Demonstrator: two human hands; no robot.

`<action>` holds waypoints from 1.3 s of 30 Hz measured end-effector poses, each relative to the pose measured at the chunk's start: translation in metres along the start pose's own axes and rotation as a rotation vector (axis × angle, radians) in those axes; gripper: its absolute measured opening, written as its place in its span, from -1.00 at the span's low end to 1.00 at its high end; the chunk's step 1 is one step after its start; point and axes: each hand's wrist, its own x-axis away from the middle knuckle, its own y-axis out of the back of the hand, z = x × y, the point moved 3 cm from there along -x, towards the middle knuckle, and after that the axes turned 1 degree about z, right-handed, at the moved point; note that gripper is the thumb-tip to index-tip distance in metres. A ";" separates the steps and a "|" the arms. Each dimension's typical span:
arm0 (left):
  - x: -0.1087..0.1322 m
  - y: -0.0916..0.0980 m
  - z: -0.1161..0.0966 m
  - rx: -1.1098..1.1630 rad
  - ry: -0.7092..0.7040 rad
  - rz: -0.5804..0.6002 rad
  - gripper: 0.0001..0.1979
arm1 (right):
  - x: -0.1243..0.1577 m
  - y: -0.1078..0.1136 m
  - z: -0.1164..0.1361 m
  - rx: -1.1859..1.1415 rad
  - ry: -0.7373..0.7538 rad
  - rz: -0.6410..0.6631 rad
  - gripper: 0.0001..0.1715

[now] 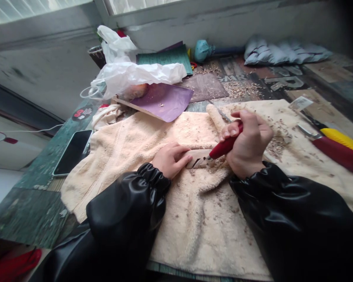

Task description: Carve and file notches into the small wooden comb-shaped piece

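Observation:
A pale piece of carved wood (198, 155) with dark slanting grooves lies on a cream towel (191, 227). My left hand (171, 158) is closed on the wood's left end, thumb and fingers pressing it to the towel. In my right hand (250, 143) is a carving tool (225, 148) with a red handle, gripped in a closed fist. Its short metal tip points down and left and meets the wood near the grooves; the exact shape of the tip is unclear. A rolled-up part of the towel (215, 116) lies just beyond my right hand.
Wood shavings (244, 89) litter the table and towel. At right lie a dark-red-handled tool (338, 152) and a yellow-handled tool (345, 140). A phone (73, 152) rests at left. Purple sheet (167, 101), white plastic bag (141, 74) and grey-blue packets (282, 53) stand farther back.

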 end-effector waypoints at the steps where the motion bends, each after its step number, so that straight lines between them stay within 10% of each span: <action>1: 0.000 0.000 0.000 0.000 0.001 -0.003 -0.76 | 0.000 0.000 0.000 -0.009 0.010 0.002 -0.79; 39: 0.000 0.001 -0.001 0.000 -0.006 -0.007 -0.78 | -0.002 0.001 -0.006 -0.063 0.028 -0.016 -0.79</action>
